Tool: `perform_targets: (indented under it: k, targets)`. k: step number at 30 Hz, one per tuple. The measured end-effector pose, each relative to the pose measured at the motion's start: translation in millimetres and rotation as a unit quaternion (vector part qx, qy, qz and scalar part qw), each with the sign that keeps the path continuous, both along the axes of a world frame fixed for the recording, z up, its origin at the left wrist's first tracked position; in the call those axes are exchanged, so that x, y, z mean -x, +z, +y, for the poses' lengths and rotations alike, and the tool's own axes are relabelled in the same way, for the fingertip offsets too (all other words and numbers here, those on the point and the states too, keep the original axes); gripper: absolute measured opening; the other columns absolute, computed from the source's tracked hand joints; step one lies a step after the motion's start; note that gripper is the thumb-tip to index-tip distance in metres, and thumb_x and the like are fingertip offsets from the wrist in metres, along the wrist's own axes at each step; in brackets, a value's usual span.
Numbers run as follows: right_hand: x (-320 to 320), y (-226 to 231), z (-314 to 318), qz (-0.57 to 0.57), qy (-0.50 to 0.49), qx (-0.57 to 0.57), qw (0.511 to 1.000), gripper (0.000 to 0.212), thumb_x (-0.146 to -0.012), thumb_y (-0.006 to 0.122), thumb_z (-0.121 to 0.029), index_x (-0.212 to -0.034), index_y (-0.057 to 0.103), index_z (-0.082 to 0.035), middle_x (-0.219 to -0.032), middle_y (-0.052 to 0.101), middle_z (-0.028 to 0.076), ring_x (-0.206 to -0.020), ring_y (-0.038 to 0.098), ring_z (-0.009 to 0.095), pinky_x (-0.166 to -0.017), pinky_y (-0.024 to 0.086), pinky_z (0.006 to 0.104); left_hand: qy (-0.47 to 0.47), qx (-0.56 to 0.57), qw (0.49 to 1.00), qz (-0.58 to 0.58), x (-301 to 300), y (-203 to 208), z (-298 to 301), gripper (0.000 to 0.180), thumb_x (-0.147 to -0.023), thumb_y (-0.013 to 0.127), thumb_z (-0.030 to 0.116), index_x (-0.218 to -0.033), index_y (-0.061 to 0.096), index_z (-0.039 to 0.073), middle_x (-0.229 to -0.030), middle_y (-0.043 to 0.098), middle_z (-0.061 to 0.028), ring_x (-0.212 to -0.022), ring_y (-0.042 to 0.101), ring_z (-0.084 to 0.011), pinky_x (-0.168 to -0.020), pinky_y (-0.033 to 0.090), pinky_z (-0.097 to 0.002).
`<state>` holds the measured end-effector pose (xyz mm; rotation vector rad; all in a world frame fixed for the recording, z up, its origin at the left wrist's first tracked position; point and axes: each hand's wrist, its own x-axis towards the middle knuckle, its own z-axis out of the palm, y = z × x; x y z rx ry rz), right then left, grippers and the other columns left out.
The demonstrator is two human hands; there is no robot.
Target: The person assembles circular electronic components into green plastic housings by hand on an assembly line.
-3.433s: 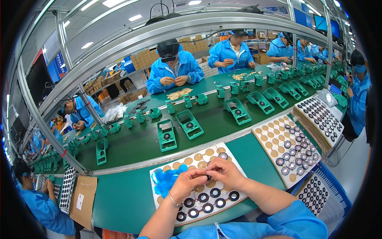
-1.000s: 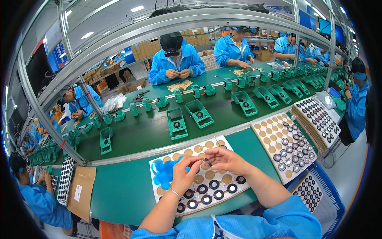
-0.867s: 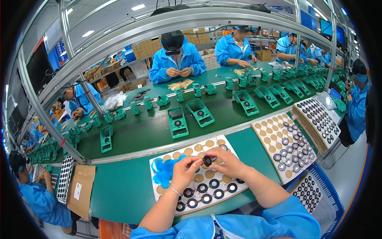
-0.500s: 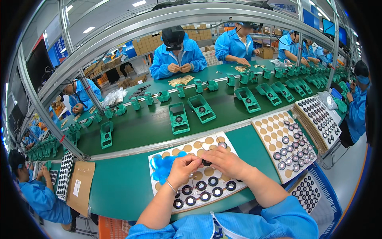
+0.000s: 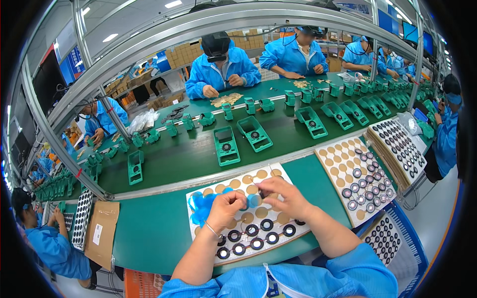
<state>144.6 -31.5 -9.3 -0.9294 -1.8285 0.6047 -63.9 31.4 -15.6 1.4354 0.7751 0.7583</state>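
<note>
A small round black speaker (image 5: 263, 194) is pinched in my right hand (image 5: 285, 199), over a white foam tray (image 5: 281, 239) with rows of round tan recesses. My left hand (image 5: 227, 208) has its thumb and fingertips together on a round piece of blue film (image 5: 254, 200), close to the speaker. A heap of blue film pieces (image 5: 202, 206) lies on the tray's left part, beside my left hand. Several black ring-shaped speakers (image 5: 252, 230) with pale centres and thin wires sit in the tray's near rows. My right fingers partly hide the held speaker.
Beyond the tray, a dark green conveyor (image 5: 184, 164) carries green plastic housings (image 5: 226, 146). To the right are a part-filled speaker tray (image 5: 354, 174), a stack of full trays (image 5: 397, 149) and a blue crate (image 5: 415, 238). Flattened cardboard (image 5: 102, 233) stands left. Co-workers sit across the line.
My hands have drawn apart; the right moved slightly right with the speaker, and a blue film piece now shows at my left fingertips. Housings on the conveyor shifted slightly right.
</note>
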Motion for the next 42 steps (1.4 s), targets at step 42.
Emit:
perform_targets:
  k: [42]
  targets:
    - [6,14,12,-0.075,-0.125,0.053,0.988,0.016,-0.083,0.056,-0.012,-0.094,0.064,-0.004,-0.087,0.064,0.014,-0.079,0.061,0.030,-0.070,0.048,0.0352,-0.108,-0.463,0.816,0.330,37,21,-7,0.005,-0.073,0.062,0.009,-0.078,0.063,0.007,-0.078,0.056,-0.0099,-0.078,0.053,-0.0287,-0.072,0.045,-0.0375]
